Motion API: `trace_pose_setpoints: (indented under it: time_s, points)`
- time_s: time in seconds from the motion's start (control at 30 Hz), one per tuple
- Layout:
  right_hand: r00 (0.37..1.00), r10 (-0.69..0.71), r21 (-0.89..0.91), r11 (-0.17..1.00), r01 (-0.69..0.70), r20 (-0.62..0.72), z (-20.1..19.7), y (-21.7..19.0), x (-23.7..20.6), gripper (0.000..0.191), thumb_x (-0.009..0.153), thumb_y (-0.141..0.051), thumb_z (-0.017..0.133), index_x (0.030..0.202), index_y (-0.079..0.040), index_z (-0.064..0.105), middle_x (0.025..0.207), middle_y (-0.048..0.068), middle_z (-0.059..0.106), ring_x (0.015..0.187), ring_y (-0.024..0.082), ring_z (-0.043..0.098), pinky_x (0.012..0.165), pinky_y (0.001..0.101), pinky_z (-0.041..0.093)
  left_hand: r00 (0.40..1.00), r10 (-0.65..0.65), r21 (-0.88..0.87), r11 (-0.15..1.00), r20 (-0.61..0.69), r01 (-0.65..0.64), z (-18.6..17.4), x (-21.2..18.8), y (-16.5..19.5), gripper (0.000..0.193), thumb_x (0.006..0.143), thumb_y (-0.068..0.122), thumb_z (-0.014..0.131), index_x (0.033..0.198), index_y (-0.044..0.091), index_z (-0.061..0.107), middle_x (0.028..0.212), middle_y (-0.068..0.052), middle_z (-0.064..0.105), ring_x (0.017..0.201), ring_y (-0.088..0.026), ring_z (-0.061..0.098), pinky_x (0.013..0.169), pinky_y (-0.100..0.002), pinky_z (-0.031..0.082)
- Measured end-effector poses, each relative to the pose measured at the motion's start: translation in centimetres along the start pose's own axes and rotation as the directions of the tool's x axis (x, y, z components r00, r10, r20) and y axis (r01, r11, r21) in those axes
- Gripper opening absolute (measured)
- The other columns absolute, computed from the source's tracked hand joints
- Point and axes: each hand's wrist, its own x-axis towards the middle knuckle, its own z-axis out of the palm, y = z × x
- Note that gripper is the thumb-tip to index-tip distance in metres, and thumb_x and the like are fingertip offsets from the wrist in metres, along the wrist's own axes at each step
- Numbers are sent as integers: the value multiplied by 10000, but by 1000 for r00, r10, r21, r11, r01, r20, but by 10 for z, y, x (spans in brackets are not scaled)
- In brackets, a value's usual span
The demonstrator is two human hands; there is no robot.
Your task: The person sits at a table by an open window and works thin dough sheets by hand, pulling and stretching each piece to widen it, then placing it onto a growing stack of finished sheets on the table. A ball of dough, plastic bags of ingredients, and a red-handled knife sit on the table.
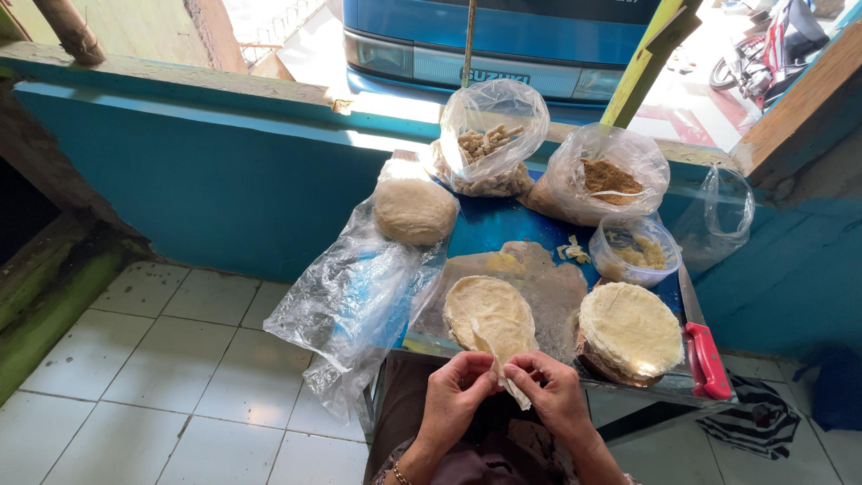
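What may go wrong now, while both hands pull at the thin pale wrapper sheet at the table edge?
1. The thin pale wrapper sheet, pinched by the left hand and right hand, looks delicate and may tear.
2. The round stack of pale wrappers sits near the table's front edge and might slide off.
3. The clear plastic sheet under the round dough ball overhangs the edge; a snag might drag the dough.

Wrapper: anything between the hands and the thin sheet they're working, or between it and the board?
Nothing visible. Both hands, left and right, already pinch the wrapper's near edge with their fingers. It lies flat on the board; the stack of wrappers sits apart, to the right.
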Motion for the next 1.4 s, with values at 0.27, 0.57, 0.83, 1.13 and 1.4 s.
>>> trace_pose_setpoints:
  time_s: [0.27, 0.57, 0.83, 1.13, 1.4]
  points:
    - [968, -251, -213, 945, 249, 19, -5, 6, -4, 158, 829, -154, 788, 952, -55, 793, 877, 23, 778, 651, 96, 700, 570, 249, 563, 998, 53, 80, 995, 22, -55, 1, -2, 4, 214, 937, 15, 689, 1142, -44, 697, 949, -89, 786, 876, -128, 760, 797, -286, 654]
    - [994, 112, 187, 976, -109, -6, 0, 59, 6, 165, 922, -173, 732, 979, -21, 759, 757, 19, 680, 623, 65, 577, 544, 237, 485, 1000, 31, 123, 992, -6, -30, -6, -2, -3, 208, 920, 26, 693, 1117, -41, 706, 890, -57, 769, 810, -109, 748, 750, -257, 615]
    - [979, 51, 369, 921, -123, 198, 7, 68, 9, 190, 893, -157, 751, 1002, -81, 616, 797, -13, 631, 650, 45, 550, 561, 210, 462, 994, -42, -74, 996, 97, 50, -11, 9, -26, 152, 936, 31, 710, 1071, -37, 725, 909, -22, 730, 832, -65, 673, 775, -230, 571]
    - [992, 48, 388, 922, 2, -118, -4, 55, 16, 112, 939, -113, 726, 909, -56, 633, 826, 4, 679, 724, 48, 618, 638, 212, 532, 993, -76, -206, 974, 90, 94, -18, 7, -8, 118, 889, 49, 685, 991, -5, 709, 858, -15, 694, 804, -86, 627, 779, -243, 526]
    - [935, -189, -94, 981, 168, -301, 20, 26, -5, 237, 828, -79, 785, 997, -39, 624, 834, 15, 720, 726, 66, 692, 649, 225, 577, 985, 174, 107, 979, -10, -172, 15, 15, 4, 240, 910, 136, 737, 1097, 71, 601, 956, -2, 691, 867, -41, 618, 771, -238, 528]
